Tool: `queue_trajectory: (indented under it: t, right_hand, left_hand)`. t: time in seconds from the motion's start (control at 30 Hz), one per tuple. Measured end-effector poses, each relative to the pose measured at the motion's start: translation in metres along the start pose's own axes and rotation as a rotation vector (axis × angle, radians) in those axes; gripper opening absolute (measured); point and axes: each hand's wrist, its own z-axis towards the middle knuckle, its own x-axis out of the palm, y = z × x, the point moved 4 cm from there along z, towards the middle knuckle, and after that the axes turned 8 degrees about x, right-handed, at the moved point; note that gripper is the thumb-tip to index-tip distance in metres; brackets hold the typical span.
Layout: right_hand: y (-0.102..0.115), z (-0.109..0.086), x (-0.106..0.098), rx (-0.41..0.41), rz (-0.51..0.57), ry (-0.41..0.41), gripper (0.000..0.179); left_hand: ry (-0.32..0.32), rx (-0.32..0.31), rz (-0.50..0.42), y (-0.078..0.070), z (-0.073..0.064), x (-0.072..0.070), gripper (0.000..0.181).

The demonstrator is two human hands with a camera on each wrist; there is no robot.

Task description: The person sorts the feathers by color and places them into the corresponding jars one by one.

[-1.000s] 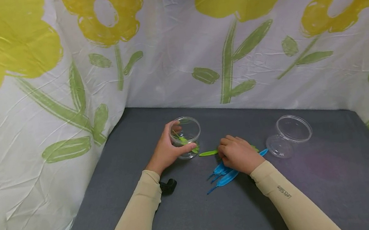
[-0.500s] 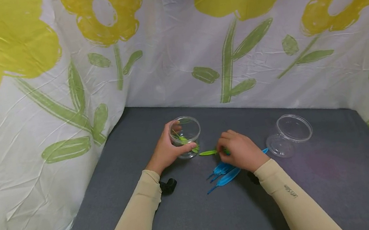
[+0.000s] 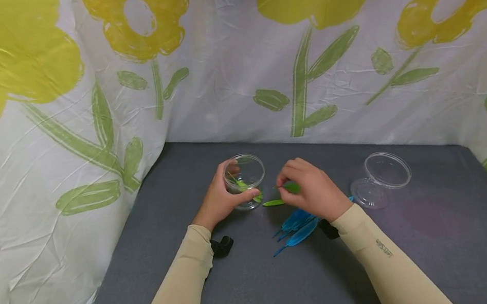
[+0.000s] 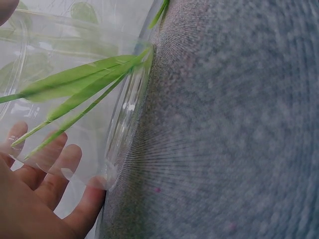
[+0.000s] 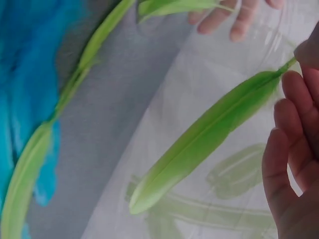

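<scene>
In the head view my left hand grips a clear plastic jar that stands upright on the table. Inside it, several green feathers lean against the wall, as the left wrist view shows. My right hand is raised just right of the jar, thumb and fingertips pinching a green feather by its quill. The vane hangs free, pointing away from the fingers. Under this hand, another green feather lies on the table, partly hidden. Nearer to me are several blue feathers, partly covered by the right hand.
A second clear jar stands to the right on the dark grey table. Behind and to the left hangs a white curtain printed with yellow flowers. A small black object sits beside the left wrist.
My right hand has risen from the feathers on the table and shifted slightly away from me, lifting one green feather. The left hand and jar have stayed in place.
</scene>
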Motion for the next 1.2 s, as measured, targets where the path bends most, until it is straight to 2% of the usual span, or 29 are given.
queue_trajectory:
  t: [0.23, 0.47, 0.9, 1.2]
  right_hand:
    - [0.010, 0.016, -0.002, -0.008, 0.080, -0.007, 0.001]
    - [0.024, 0.030, -0.008, -0.048, 0.163, -0.030, 0.005]
    - [0.053, 0.059, -0.015, -0.122, 0.200, -0.076, 0.007]
    - [0.065, 0.072, -0.009, -0.155, 0.231, -0.043, 0.003]
  left_hand:
    - [-0.001, -0.003, -0.003, 0.003, 0.000, -0.001, 0.104]
    - [0.001, -0.011, -0.015, 0.000, -0.002, -0.003, 0.102]
    - [0.014, -0.033, -0.026, 0.001, -0.003, -0.005, 0.106]
    - [0.015, -0.009, -0.075, 0.002, 0.000, 0.000, 0.105]
